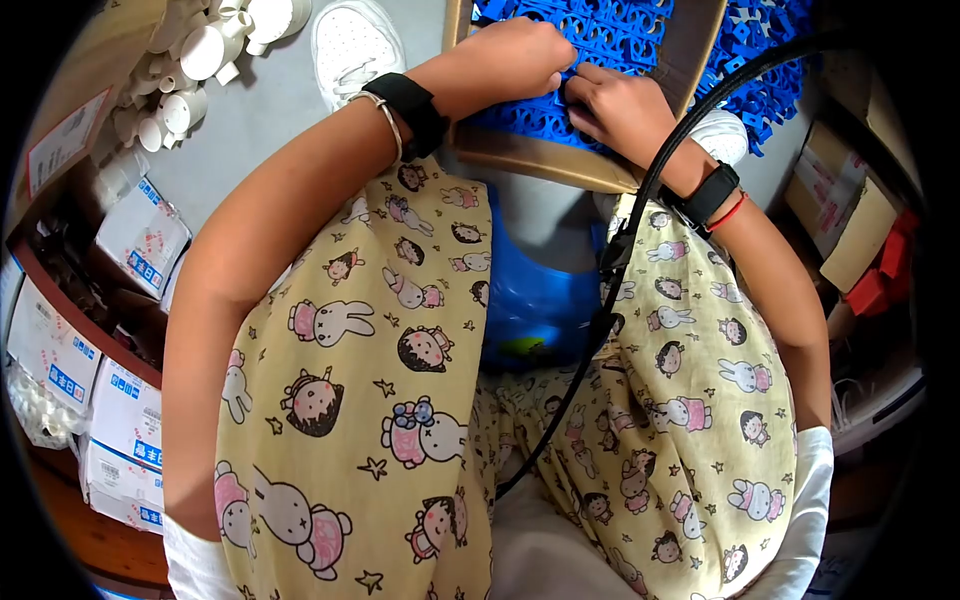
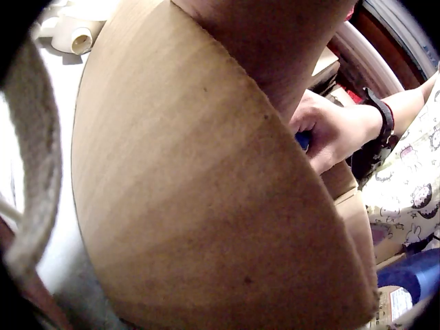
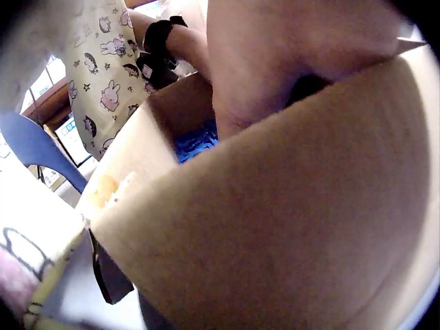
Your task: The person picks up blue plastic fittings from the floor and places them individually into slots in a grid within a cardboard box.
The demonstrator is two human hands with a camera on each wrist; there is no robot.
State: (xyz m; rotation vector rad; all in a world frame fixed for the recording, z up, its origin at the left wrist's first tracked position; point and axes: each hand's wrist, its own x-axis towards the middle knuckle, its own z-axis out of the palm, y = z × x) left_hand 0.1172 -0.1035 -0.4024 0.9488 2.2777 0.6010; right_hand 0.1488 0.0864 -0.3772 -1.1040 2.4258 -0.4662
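Observation:
In the head view, a cardboard box [image 1: 545,160] holds many small blue plastic parts [image 1: 620,40]. My left hand [image 1: 530,58] is over the box with its fingers curled; whatever lies inside them is hidden. Close to its right, my right hand [image 1: 622,110] has bent fingers above the parts. The left wrist view shows a blue piece [image 2: 302,141] pinched by the right hand [image 2: 337,130], while the left hand is mostly behind the box wall [image 2: 199,172]. From the right wrist, the right hand [image 3: 275,62] reaches over the box edge, fingertips hidden.
More blue parts [image 1: 765,60] lie on the floor right of the box. White pipe fittings [image 1: 205,50] are at the upper left, above white cartons [image 1: 140,235]. A black cable [image 1: 650,190] crosses the right forearm. Shoes [image 1: 355,50] flank the box; an open carton [image 1: 850,210] stands at right.

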